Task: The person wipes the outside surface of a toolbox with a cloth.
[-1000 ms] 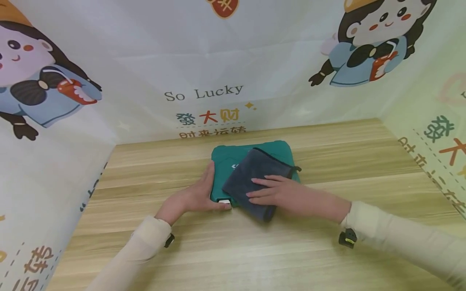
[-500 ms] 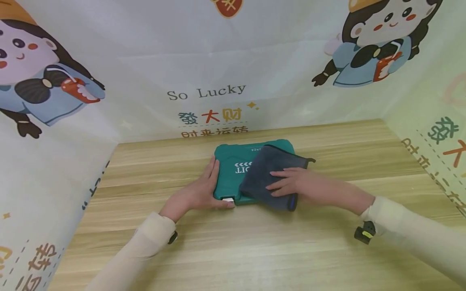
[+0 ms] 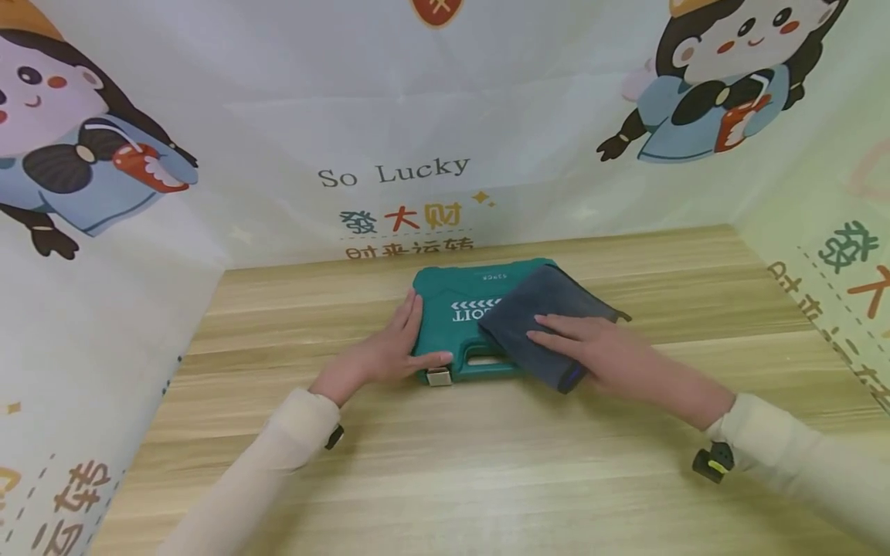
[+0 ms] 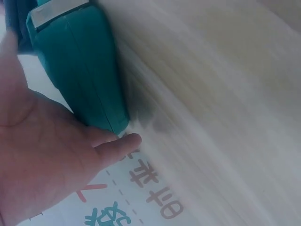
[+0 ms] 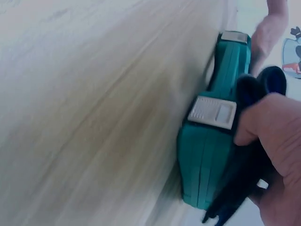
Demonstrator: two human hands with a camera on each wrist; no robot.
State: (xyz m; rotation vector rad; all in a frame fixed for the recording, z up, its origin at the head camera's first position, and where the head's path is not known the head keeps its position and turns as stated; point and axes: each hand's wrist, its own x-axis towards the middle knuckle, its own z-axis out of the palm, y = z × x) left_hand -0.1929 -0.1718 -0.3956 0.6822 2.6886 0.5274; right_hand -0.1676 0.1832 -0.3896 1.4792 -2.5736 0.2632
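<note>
A flat teal plastic tool case point(image 3: 445, 313) lies on the table, its handle and metal latches toward me. My left hand point(image 3: 378, 351) rests against the case's left end, fingers stretched along the side and thumb over the front corner. In the left wrist view, that hand point(image 4: 51, 150) shows its palm beside the teal case point(image 4: 82, 66). A folded dark grey cloth point(image 3: 518, 320) covers the case's right part. My right hand point(image 3: 605, 351) presses it down with extended fingers. The right wrist view shows a latch point(image 5: 214, 112) close by the thumb of the right hand point(image 5: 277, 141).
The wood-grain table point(image 3: 452, 471) stretches around the case. Behind it stands a white printed backdrop point(image 3: 278, 131) with cartoon figures and lettering, which also runs along both sides. Each wrist carries a small black camera, such as the right one point(image 3: 712, 462).
My right hand has slid the cloth rightward across the lid, uncovering white lettering and the handle. The case sits slightly farther back, and my left thumb has moved up off the left latch.
</note>
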